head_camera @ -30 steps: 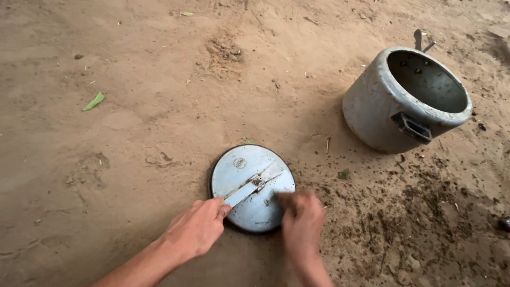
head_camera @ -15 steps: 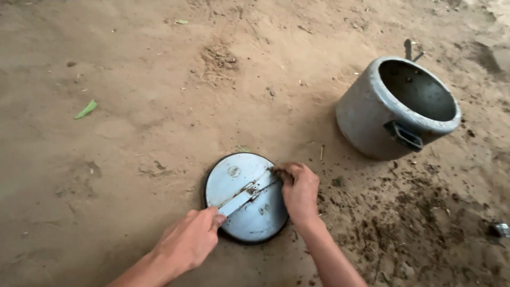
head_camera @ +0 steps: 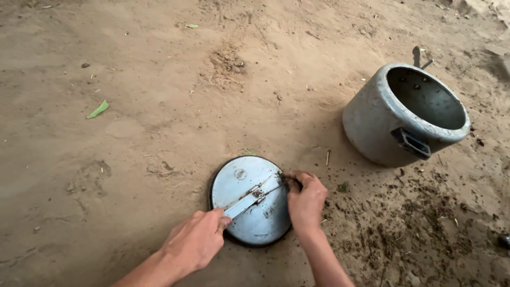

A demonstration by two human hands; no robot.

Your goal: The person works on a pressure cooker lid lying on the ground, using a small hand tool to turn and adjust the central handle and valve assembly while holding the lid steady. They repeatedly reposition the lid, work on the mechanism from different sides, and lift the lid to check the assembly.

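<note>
Hands grip the pressure cooker lid [head_camera: 249,199] at lower centre: left hand [head_camera: 194,242] should pin its bar [head_camera: 245,201] while right hand [head_camera: 306,201] scrubs firmly.

Tilted metal pot [head_camera: 405,114], green leaf [head_camera: 98,109]

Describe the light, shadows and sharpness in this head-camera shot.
Head view: soft, even daylight, no harsh glare; the round grey metal lid shows only a dull sheen. The dented grey metal pot casts a faint shadow leftward on the sandy ground. Left hand and right hand look sharp; far corners slightly soft.
</note>
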